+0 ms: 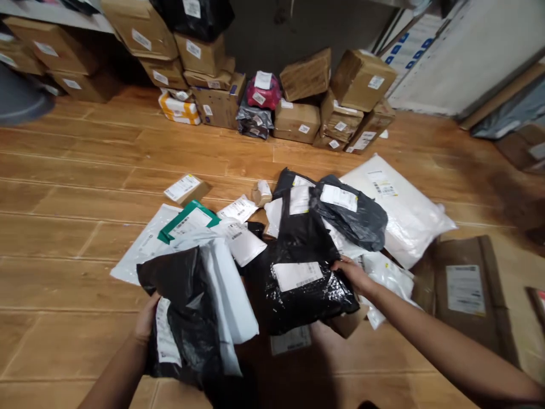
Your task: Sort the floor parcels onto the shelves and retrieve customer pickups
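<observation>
In the head view my left hand [147,315] is closed on the near edge of a black plastic mailer bag [191,318] with a white label. White padded mailers [232,295] lie against that bag's right side; whether my hand holds them too is hidden. My right hand [351,272] grips the right edge of a shiny black mailer [310,295], also labelled. Between and beyond my hands is a heap of parcels: a green mailer [189,221], a white envelope [242,241], a dark grey bag [353,210] and a large white mailer [392,199].
Several cardboard boxes [296,122] are stacked along the wall, with a pink toy-like item [263,94] among them. A small box [187,190] sits left of the heap. At right lies a large labelled carton [468,289]. Wooden-look floor [63,227] extends at left.
</observation>
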Available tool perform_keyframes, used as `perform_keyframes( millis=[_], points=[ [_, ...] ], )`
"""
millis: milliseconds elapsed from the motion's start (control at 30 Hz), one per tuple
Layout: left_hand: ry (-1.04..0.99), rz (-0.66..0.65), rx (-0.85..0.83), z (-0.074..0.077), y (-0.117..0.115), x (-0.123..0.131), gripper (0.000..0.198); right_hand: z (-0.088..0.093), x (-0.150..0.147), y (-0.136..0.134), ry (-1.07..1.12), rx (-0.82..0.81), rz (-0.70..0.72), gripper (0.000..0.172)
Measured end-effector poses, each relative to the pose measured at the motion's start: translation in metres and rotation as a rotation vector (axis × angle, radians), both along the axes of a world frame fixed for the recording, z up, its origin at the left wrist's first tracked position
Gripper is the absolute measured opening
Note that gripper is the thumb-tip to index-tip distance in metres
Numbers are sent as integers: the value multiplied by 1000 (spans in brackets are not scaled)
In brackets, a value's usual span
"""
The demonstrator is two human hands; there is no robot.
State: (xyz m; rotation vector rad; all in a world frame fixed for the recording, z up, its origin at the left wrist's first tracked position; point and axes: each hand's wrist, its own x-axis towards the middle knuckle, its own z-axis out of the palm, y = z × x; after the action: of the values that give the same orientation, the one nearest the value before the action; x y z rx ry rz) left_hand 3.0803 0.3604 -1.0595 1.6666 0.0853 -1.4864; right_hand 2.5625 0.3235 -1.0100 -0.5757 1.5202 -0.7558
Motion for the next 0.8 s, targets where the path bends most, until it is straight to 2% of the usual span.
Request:
perform_keyframes(
  millis=[100,167,233,333,400,433,500,567,633,700,800],
  points=[
    [10,-79,-41,5,-21,-30,46,-10,2,2,-7,-13,71,32],
    [47,-240,-94,13,-31,-53,42,-7,7,3,11,-70,106,32],
    [43,-483,-176,29,-38,-81,43,7,9,5,46,-201,179,27],
    [-60,-947,-380,65,-43,-135,44,40,3,13,134,-385,377,22],
    [-97,-1247,-536,90,-43,-174,35,56,-5,21,172,-401,467,23],
    [-120,-1358,-625,100,-41,-193,26,59,-10,25,171,-380,487,23],
    [-188,-1541,-794,112,-32,-224,18,53,-22,32,138,-320,485,24],
    [-294,-1700,-933,112,-18,-246,24,35,-36,35,112,-255,410,23],
    [-412,-1852,-1094,104,2,-260,29,12,-49,34,114,-214,286,26],
    [-522,-1975,-1288,94,23,-267,31,-5,-62,31,116,-200,172,37],
    [-641,-2017,-1464,83,42,-269,29,-14,-77,30,108,-107,137,44]
  ],
)
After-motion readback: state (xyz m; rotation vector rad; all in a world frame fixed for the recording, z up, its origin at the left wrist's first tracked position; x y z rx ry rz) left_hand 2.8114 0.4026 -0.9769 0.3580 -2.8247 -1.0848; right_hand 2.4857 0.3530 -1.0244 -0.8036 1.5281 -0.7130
